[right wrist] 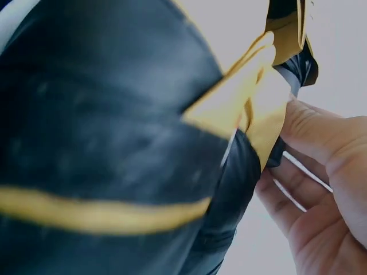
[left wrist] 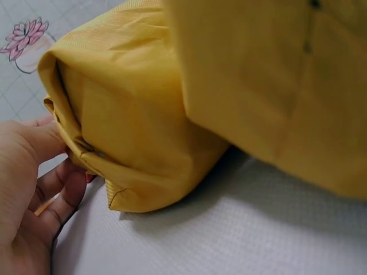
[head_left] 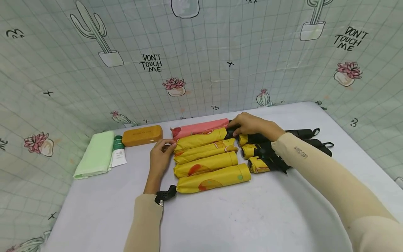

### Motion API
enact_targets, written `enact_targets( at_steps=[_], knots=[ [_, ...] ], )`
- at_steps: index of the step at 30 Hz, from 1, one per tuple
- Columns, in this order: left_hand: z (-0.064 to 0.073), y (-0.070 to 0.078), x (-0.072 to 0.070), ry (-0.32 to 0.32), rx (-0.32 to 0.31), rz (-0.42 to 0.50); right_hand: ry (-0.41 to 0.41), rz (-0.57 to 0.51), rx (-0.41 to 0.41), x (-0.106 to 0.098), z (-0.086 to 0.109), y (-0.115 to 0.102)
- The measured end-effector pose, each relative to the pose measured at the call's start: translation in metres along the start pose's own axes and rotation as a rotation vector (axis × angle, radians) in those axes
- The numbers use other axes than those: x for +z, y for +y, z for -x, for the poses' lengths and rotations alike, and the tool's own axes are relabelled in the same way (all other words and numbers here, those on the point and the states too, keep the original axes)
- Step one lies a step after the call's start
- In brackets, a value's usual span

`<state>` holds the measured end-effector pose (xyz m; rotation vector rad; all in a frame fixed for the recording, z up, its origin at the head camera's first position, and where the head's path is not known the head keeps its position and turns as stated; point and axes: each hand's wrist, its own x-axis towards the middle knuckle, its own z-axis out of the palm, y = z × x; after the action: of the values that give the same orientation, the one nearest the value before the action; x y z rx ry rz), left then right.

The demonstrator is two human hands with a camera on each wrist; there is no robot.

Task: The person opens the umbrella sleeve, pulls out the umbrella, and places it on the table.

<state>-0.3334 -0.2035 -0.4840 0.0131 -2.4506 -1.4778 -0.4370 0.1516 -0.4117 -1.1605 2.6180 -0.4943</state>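
Several folded yellow umbrellas with fruit prints lie side by side in the head view, behind them a pink umbrella [head_left: 201, 128]. My left hand [head_left: 161, 154] pinches the left end of the rearmost yellow umbrella [head_left: 201, 139]; in the left wrist view, thumb and fingers hold its gathered yellow cloth [left wrist: 132, 126]. At the other end, my right hand [head_left: 253, 125] grips this umbrella's black part [head_left: 231, 133] between thumb and fingers. Dark fabric with yellow folds [right wrist: 269, 109] shows between the right fingers in the right wrist view.
Black rolled umbrellas [head_left: 303, 133] with yellow ends and wrist loops lie at the right, partly hidden under my right forearm. An orange-brown case [head_left: 142, 135], a green-capped tube [head_left: 119, 154] and a folded light-green cloth [head_left: 96, 154] stand at the left. A patterned curtain [head_left: 201, 63] hangs behind the table.
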Motion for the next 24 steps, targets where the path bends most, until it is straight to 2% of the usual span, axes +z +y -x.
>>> enact_targets(
  at_steps=[9,17,24],
  knots=[
    [0.000,-0.002,0.003,-0.004,0.005,-0.021,0.047,-0.016,0.040,-0.007,0.015,0.007],
    [0.000,-0.001,0.003,-0.001,0.007,-0.004,0.049,0.002,0.066,-0.011,0.023,0.012],
    [0.000,0.000,0.002,-0.005,-0.001,-0.005,0.052,0.005,0.049,-0.013,0.026,0.014]
  ],
)
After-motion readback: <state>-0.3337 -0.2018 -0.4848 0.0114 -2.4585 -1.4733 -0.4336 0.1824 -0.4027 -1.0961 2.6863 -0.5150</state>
